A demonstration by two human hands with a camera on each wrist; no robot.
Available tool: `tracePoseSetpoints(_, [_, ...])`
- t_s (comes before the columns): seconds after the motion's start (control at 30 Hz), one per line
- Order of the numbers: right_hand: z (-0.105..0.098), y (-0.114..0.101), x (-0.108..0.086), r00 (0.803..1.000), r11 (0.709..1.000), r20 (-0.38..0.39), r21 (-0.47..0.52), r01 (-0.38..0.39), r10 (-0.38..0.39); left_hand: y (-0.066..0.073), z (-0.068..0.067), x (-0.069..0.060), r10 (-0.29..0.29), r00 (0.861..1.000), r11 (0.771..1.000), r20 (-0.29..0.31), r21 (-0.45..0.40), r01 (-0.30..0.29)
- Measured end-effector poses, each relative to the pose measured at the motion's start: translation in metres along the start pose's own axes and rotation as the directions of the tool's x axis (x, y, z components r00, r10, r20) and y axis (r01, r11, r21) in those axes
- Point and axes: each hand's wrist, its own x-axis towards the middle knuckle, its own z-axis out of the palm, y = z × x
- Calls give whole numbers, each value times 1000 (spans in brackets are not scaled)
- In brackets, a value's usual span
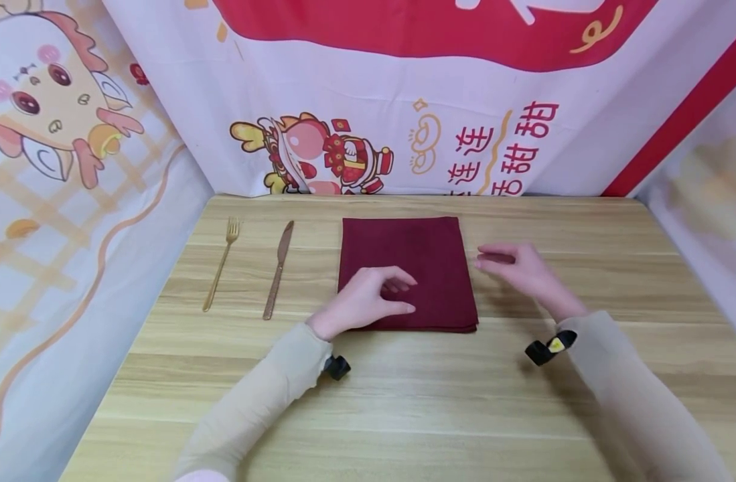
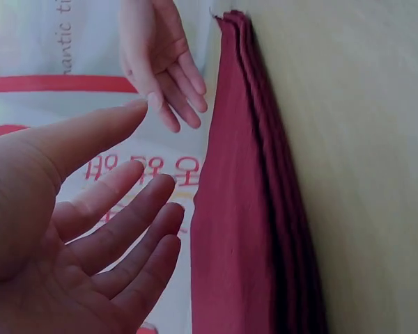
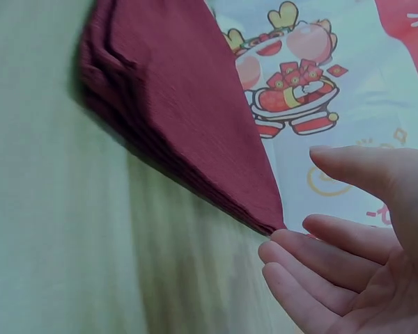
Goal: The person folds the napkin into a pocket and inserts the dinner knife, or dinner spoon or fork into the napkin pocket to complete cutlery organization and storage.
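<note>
A dark red cloth (image 1: 416,248), folded into a square of several layers, lies flat on the wooden table. Over its lower left part hovers my left hand (image 1: 370,298), fingers relaxed and holding nothing. My right hand (image 1: 518,268) is just off the cloth's right edge, also with nothing in it. In the left wrist view the left hand (image 2: 90,229) is beside the stacked folds of the cloth (image 2: 237,209), palm and fingers loose. The right wrist view has the right hand (image 3: 362,257) near a corner of the layered cloth (image 3: 181,104).
Left of the cloth lie a gold fork (image 1: 221,268) and a rose-gold table knife (image 1: 278,271), roughly side by side. The wooden table (image 1: 416,402) ends at the back against a printed white and red fabric (image 1: 368,87). Printed fabric (image 1: 54,221) also borders the left side.
</note>
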Motion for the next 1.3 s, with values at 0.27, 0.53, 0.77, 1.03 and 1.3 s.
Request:
tracePoseSetpoints(0.27, [1,9,-28,999,1000,40,0,17,-17,8,27,20,56,997,998,48,-9,-56])
tracePoseSetpoints(0.53, [2,16,-52,995,997,70,43,63,-66,9,52,34,71,991,996,117,44,-76])
tracePoseSetpoints(0.77, [6,19,-65,993,997,108,66,47,-54,12,65,41,58,989,997,137,49,-66])
tracePoseSetpoints(1.03, [12,20,-77,981,991,181,127,52,-74,20,71,48,30,987,995,158,91,-45])
tracePoseSetpoints(1.3, [20,20,-79,951,959,308,266,-99,12,21,72,49,-13,984,993,178,114,-7])
